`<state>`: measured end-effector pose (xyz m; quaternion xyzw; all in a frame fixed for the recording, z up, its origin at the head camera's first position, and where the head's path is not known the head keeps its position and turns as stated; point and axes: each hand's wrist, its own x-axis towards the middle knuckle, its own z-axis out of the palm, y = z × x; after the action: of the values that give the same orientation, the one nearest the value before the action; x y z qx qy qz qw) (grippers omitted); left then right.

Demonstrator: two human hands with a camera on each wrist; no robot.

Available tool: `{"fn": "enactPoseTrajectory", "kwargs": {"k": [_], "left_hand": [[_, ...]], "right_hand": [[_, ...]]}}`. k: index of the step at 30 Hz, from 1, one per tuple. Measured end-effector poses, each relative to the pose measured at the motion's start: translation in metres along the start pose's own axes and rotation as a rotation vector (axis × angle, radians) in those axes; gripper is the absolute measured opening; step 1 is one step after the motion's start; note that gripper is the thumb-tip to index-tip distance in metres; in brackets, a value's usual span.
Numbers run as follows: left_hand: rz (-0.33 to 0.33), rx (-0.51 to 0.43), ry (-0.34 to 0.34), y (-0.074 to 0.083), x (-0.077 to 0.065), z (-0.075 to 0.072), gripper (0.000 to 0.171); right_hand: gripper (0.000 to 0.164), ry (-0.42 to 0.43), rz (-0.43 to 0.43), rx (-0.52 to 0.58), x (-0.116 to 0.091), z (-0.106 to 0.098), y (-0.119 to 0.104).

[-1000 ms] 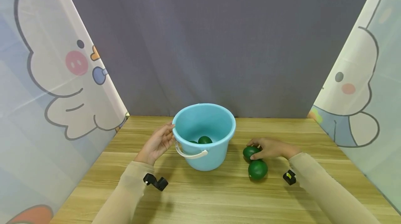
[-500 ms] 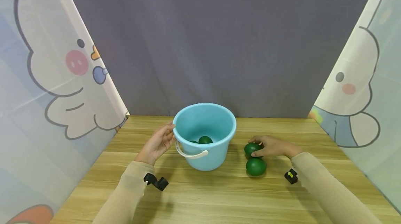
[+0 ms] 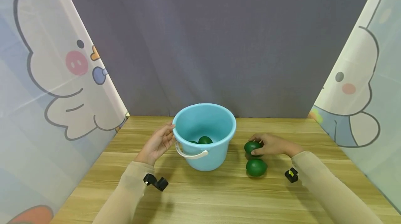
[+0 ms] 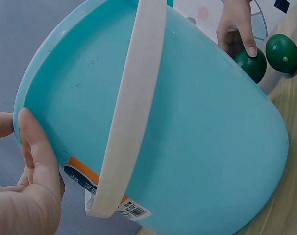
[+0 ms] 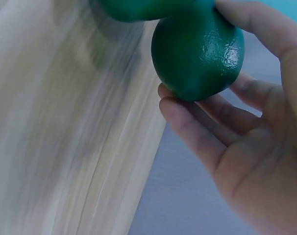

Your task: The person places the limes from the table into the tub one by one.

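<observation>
A light blue bucket (image 3: 206, 158) with a white handle (image 3: 194, 156) stands upright on the wooden table. My left hand (image 3: 158, 143) holds its rim on the left side, and the left wrist view shows the fingers (image 4: 38, 142) against the outer wall. To the right of the bucket, my right hand (image 3: 272, 144) grips a dark green, glossy oval fruit (image 3: 251, 147) between thumb and fingers. A second such fruit (image 3: 256, 167) lies on the table just nearer to me. Inside the bucket a green fruit (image 3: 205, 140) shows, with part of another (image 3: 193, 142) behind the rim.
The wooden table (image 3: 200, 199) ends at a grey curtain (image 3: 200, 43) behind the bucket. Cartoon-printed cloths hang at the left (image 3: 47, 112) and right (image 3: 385, 112). A black wrist mount sits on each sleeve.
My right hand has shifted slightly away from me with its fruit. The nearer fruit has turned a little and moved slightly away from me too. My left hand and the bucket hold still.
</observation>
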<state>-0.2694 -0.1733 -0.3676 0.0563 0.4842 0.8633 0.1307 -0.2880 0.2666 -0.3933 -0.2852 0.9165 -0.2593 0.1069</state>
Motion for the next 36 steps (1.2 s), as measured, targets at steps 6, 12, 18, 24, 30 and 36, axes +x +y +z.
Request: {"fn": "enactPoseTrajectory", "kwargs": {"k": [6,12,18,24,30,36], "left_hand": [[-0.001,-0.004,0.002,0.000,0.000,0.000,0.043],[0.001,-0.008,0.003,0.000,-0.001,0.001,0.047],[-0.002,-0.011,-0.001,0.000,0.000,0.001,0.049],[-0.002,-0.011,-0.001,0.000,-0.001,0.001,0.049],[-0.003,-0.006,0.010,0.000,0.000,0.001,0.049],[-0.005,0.000,0.020,0.000,0.000,0.001,0.050]], "right_hand": [[0.054,0.043,-0.016,-0.012,-0.001,-0.004,-0.003],[0.052,0.082,-0.068,-0.006,-0.002,-0.004,-0.003],[0.054,0.135,-0.100,-0.009,-0.001,-0.003,-0.004],[0.053,0.160,-0.111,-0.015,-0.002,-0.006,-0.006],[0.056,0.172,-0.115,0.000,-0.002,-0.009,-0.007],[0.058,0.204,-0.137,-0.004,-0.002,-0.013,-0.010]]}}
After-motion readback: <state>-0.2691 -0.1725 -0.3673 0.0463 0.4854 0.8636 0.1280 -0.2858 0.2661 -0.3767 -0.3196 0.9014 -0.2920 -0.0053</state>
